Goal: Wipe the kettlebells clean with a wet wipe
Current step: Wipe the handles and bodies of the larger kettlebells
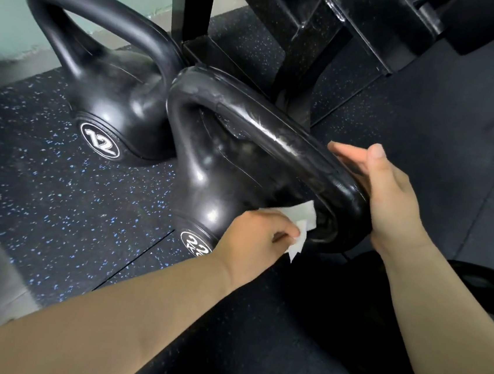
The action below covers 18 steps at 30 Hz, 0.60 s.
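Your one head-worn wide-angle camera looks forward and steeply down, close over the near kettlebell (211, 168), whose handle arcs across mid-frame. Your forearms run from the near edge to centre, with the left hand (252, 239) and right hand (391, 196) there. A second kettlebell (112, 96) stands far left; a black rack frame (305, 25) crosses the far edge.

Blue-flecked black rubber floor (55, 197), glossy black metal frame (310, 41), perhaps a rack, pale green wall (8, 9) top left.
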Each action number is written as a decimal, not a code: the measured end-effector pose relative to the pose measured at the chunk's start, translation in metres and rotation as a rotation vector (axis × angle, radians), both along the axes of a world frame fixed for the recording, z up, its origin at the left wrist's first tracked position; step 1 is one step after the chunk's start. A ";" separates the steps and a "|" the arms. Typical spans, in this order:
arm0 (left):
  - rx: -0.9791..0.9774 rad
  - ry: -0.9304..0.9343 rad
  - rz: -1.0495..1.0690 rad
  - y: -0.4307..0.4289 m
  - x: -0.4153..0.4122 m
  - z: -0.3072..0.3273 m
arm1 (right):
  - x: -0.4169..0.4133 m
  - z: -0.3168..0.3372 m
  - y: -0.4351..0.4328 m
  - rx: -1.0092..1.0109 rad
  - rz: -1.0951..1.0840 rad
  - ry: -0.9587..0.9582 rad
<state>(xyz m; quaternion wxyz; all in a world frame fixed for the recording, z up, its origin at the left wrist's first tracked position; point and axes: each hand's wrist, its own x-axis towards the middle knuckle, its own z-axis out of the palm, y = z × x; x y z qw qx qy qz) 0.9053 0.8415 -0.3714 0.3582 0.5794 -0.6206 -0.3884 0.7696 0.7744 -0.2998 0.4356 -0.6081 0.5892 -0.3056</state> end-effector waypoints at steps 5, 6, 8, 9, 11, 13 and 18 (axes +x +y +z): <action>0.028 0.025 0.375 -0.008 0.055 0.005 | 0.024 0.035 -0.015 -0.085 0.129 0.137; 0.006 0.041 0.491 -0.011 0.070 0.007 | 0.034 0.040 -0.017 -0.066 0.187 0.178; -0.187 -0.007 0.608 -0.015 0.095 0.014 | 0.055 0.043 -0.019 -0.063 0.309 0.336; -0.319 -0.082 0.591 -0.017 0.105 0.017 | 0.062 0.041 -0.019 -0.080 0.350 0.443; -0.564 -0.277 0.445 -0.022 0.116 0.016 | 0.068 0.039 -0.015 -0.144 0.351 0.572; -0.695 -0.452 0.291 -0.034 0.124 0.010 | 0.067 0.039 -0.011 -0.197 0.335 0.617; -0.647 -0.904 0.019 -0.056 0.121 -0.012 | 0.069 0.040 -0.009 -0.237 0.330 0.659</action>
